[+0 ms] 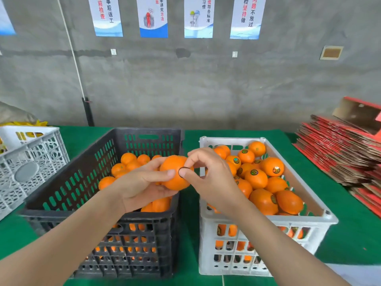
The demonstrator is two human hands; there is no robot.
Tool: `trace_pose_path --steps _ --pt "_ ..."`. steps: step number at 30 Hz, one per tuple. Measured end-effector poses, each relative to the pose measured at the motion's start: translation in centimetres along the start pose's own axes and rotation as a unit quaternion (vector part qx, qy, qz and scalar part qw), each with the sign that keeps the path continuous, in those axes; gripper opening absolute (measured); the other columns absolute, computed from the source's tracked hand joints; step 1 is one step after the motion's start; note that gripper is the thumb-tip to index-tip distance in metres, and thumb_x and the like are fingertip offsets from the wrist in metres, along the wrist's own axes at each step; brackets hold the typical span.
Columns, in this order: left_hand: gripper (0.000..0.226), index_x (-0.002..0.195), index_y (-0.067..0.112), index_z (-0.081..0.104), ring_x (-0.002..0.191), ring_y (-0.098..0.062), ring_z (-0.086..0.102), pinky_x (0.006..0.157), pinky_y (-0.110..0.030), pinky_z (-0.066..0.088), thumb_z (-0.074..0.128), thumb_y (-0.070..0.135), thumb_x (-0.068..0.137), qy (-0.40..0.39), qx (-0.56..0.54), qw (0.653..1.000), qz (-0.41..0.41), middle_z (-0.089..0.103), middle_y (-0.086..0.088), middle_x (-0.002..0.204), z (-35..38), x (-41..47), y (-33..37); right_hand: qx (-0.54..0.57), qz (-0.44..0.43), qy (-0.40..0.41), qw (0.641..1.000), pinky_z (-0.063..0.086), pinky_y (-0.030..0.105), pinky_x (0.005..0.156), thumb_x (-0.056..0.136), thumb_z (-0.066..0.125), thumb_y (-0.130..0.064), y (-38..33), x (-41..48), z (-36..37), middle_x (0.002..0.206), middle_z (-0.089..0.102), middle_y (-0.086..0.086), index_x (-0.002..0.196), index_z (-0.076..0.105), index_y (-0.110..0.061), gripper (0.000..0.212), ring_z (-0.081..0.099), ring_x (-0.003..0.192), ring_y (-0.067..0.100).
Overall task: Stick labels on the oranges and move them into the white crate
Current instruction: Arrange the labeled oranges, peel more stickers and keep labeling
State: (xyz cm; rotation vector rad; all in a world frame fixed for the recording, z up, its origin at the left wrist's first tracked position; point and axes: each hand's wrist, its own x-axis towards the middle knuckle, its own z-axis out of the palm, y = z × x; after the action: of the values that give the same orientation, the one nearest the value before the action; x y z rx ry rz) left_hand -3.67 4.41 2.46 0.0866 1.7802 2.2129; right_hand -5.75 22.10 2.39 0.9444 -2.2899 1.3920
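Two crates stand side by side on the green worktop [350, 234], with a narrow strip of green between them. On the left is a black crate [82, 172] holding bare oranges [128, 157]. On the right is the white crate [208, 244], heaped with labelled oranges [256, 178], each bearing a round dark sticker. A third, pale crate [31, 162] sits at the far left, and a stack of flattened red cartons [340, 153] lies along the right. Behind is a grey wall with posters [153, 16]. The right forearm crosses over the white crate's near left corner.

The left hand [140, 186] holds one orange [175, 176] above the black crate's right side, close to the gap. Its fingers curl under and behind the fruit, and its thumb lies across the front. The right hand [208, 178] reaches in from the white crate's side with its fingers bent. Its thumb tip presses a small round label [184, 172] with a dark rim against the orange's right face, and the forefinger arches just above it.

Whether the label lies flat on the peel or sits only on the thumb cannot be told, and its print is unreadable. Both hands and forearms hide part of the fruit in each crate. The frame edges cut off the pale crate, the cartons and the tops of the posters.
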Motion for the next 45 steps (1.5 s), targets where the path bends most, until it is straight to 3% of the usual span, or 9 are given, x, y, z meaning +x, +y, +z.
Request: trace_pose_path --steps 3,7,13,18,21,24,37,42,45 --pt "0.107 0.129 0.018 0.052 0.109 -0.028 0.064 0.080 -0.036 0.057 0.098 0.033 0.034 0.010 0.011 1.000 -0.001 0.063 -0.010 0.126 0.9 0.4 -0.5 0.010 0.014 0.033 0.999 0.051 0.026 0.080 0.082 0.070 -0.022 0.6 -1.2 -0.6 0.103 0.055 -0.009 0.089 0.057 -0.025 0.015 0.054 0.096 0.005" --pt "0.102 0.127 0.022 0.055 0.110 -0.029 0.064 0.080 -0.037 0.058 0.098 0.030 0.034 -0.006 0.001 1.000 -0.006 0.065 -0.008 0.123 2.4 0.7 -1.1 0.088 0.097 -0.002 0.991 0.056 0.022 0.070 0.075 0.076 -0.035 1.9 -1.8 -2.8 0.112 0.045 -0.022 0.129 0.036 -0.044 0.068 0.060 0.087 0.000" --pt "0.063 0.127 0.008 0.052 0.102 -0.030 0.068 0.076 -0.038 0.059 0.073 0.024 0.070 0.042 -0.019 0.999 -0.016 0.067 -0.016 0.117 6.3 3.0 -2.8 0.102 0.071 -0.089 0.988 0.052 0.016 0.081 0.077 0.075 -0.023 4.6 -3.7 -3.8 0.119 0.051 -0.013 0.131 0.041 -0.030 0.063 0.054 0.105 0.000" --pt "0.037 0.124 0.014 0.053 0.087 -0.026 0.069 0.069 -0.035 0.057 0.045 0.039 0.098 0.118 0.069 0.991 0.002 0.067 -0.012 0.105 9.3 7.3 -5.0 -0.032 0.082 -0.020 0.996 0.039 0.005 0.072 0.066 0.080 -0.027 8.6 -2.6 -5.3 0.115 0.044 -0.010 0.115 0.042 -0.038 0.063 0.045 0.098 -0.002" --pt "0.029 0.128 0.015 0.051 0.071 -0.012 0.060 0.063 -0.020 0.049 0.040 0.022 0.102 0.219 0.339 0.911 0.079 0.061 0.002 0.088 9.7 10.1 -7.2 -0.084 0.132 0.021 0.987 0.033 0.016 0.088 0.068 0.079 -0.024 12.3 0.1 -6.9 0.126 0.041 -0.001 0.126 0.042 -0.030 0.069 0.042 0.112 0.011" --pt "0.031 0.125 0.021 0.053 0.068 0.000 0.056 0.064 -0.011 0.043 0.054 0.016 0.094 0.193 0.515 0.821 0.151 0.062 0.007 0.081 9.4 11.1 -9.2 -0.142 0.192 0.047 0.970 0.040 0.026 0.087 0.071 0.076 -0.015 16.1 3.2 -8.1 0.132 0.038 0.009 0.133 0.038 -0.021 0.072 0.046 0.116 0.025" --pt "0.028 0.119 0.021 0.058 0.071 -0.005 0.057 0.064 -0.011 0.043 0.061 0.021 0.091 0.216 0.541 0.800 0.146 0.067 0.002 0.088 8.8 11.5 -9.6 -0.213 0.265 -0.036 0.940 0.038 0.046 0.103 0.076 0.075 -0.017 22.0 6.2 -7.8 0.150 0.027 0.013 0.148 0.013 -0.018 0.095 0.032 0.135 0.033" --pt "0.021 0.112 0.016 0.064 0.072 -0.011 0.060 0.069 -0.023 0.052 0.061 0.018 0.091 0.224 0.523 0.804 0.173 0.068 -0.001 0.087 9.0 11.0 -9.7 -0.225 0.140 0.064 0.962 0.035 0.035 0.105 0.084 0.067 -0.017 16.5 2.7 -7.8 0.136 0.046 0.014 0.135 0.042 -0.007 0.058 0.040 0.128 0.028" --pt "0.016 0.104 0.014 0.067 0.069 -0.008 0.059 0.071 -0.024 0.052 0.062 0.011 0.089 0.255 0.476 0.814 0.216 0.068 -0.003 0.085 8.9 10.3 -9.7 -0.101 -0.037 0.118 0.987 0.047 0.023 0.075 0.085 0.060 -0.012 11.5 -2.6 -6.5 0.098 0.064 0.009 0.104 0.062 -0.006 0.019 0.058 0.089 0.017"
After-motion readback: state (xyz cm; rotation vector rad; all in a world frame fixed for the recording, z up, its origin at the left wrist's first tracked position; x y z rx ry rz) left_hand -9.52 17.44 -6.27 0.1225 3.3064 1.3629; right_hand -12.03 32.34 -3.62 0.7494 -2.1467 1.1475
